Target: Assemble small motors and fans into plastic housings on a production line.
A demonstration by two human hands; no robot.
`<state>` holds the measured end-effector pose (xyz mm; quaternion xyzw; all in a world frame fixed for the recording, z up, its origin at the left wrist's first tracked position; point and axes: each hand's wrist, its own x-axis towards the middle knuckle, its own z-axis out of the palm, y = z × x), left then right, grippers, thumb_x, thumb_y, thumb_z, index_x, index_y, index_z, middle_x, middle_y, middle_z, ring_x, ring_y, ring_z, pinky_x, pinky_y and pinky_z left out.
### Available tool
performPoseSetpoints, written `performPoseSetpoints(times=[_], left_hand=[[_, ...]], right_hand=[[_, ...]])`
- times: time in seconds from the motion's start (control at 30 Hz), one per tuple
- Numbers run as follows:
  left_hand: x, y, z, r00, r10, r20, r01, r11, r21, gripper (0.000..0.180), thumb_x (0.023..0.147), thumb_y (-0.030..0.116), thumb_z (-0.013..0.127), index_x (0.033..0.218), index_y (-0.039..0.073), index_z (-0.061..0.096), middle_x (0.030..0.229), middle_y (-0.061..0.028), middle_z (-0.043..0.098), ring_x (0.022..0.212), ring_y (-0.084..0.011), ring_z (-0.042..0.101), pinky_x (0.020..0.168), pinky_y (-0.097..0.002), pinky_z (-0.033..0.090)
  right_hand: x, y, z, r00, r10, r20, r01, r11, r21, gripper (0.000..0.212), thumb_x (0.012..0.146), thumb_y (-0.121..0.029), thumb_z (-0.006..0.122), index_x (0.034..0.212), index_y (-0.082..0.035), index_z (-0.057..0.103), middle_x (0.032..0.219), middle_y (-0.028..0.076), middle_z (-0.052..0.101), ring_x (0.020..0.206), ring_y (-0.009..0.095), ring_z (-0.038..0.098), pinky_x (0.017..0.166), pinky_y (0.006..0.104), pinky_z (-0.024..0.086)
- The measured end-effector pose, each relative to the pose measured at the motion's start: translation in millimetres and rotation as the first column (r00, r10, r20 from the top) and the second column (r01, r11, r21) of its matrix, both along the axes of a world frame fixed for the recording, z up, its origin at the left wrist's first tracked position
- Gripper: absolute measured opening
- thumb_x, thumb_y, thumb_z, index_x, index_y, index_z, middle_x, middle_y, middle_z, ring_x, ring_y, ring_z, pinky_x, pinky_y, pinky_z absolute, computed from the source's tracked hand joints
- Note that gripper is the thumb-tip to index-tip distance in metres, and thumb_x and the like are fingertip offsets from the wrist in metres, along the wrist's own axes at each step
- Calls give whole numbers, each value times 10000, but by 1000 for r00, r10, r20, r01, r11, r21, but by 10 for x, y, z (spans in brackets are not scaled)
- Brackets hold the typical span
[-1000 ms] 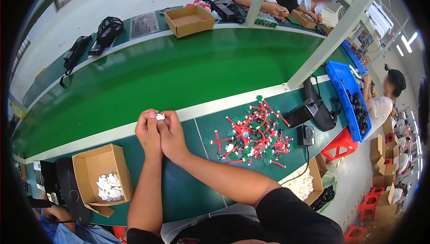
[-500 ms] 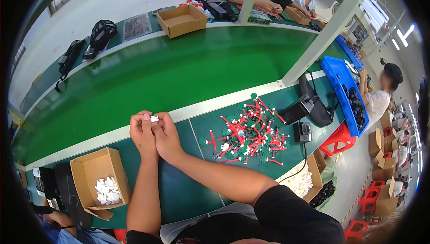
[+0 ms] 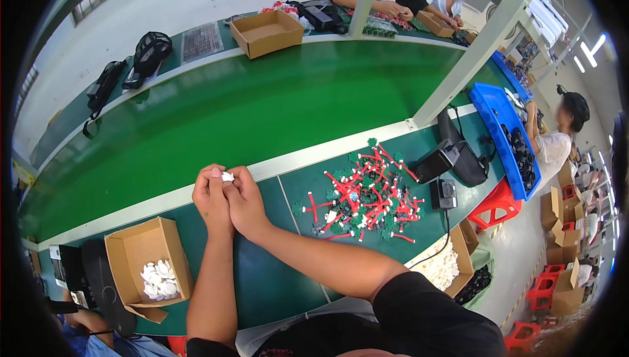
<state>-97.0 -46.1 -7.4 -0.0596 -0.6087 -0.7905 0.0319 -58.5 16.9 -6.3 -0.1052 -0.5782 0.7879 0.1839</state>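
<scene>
My left hand (image 3: 211, 201) and my right hand (image 3: 244, 201) are closed together over the near edge of the green conveyor. Between their fingertips a small white plastic piece (image 3: 227, 177) shows; most of it is covered by the fingers. To the right of my hands lies a heap of small green circuit boards with red wires and white connectors (image 3: 367, 193). Left of my forearms, an open cardboard box (image 3: 139, 245) holds several white round plastic pieces (image 3: 159, 279) like the one in my fingers.
The green conveyor belt (image 3: 262, 108) runs across in front. Black adapters (image 3: 436, 160) and a blue tray (image 3: 504, 140) of black parts stand at right. A cardboard box (image 3: 442, 265) of cream-coloured pieces is by my right elbow. A metal post (image 3: 481, 45) rises beyond. Co-workers sit across and at right.
The view has shifted very slightly. My hands keep the same joined grip on the white piece, with only a tiny movement of the fingers.
</scene>
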Motion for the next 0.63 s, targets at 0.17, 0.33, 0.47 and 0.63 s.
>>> performPoseSetpoints(times=[0.17,0.33,0.47,0.63], left_hand=[[-14,-15,-25,1000,6,-9,-6,1000,-3,208,1044,145,570,908,0,631,1024,-55,655,853,-98,568,745,-260,473],[-15,1,-29,999,13,-51,-12,1000,16,180,1042,136,572,919,8,604,1029,-71,652,887,-111,578,787,-268,478],[-21,-1,-47,997,23,-78,-22,1000,14,156,1041,126,572,929,19,577,1042,-86,648,906,-117,581,804,-275,481],[-27,-6,-51,998,17,-65,-16,1000,16,157,1044,126,567,927,22,570,1052,-90,649,919,-122,585,820,-275,481]], right_hand=[[16,-21,33,1000,0,-27,-1,1000,-24,81,1032,-70,513,1097,-29,539,810,4,565,703,49,509,606,246,427],[12,-22,22,999,-2,-53,-1,999,-40,75,1035,-68,512,1094,-31,538,825,8,570,712,48,515,616,241,433],[6,-24,-5,999,4,-49,-5,1000,-22,72,1035,-72,515,1093,-35,537,818,4,566,713,44,515,613,240,429],[10,-15,-11,999,13,-34,-14,1000,-9,87,1036,-79,519,1112,-41,536,810,3,567,712,41,516,611,240,428]])
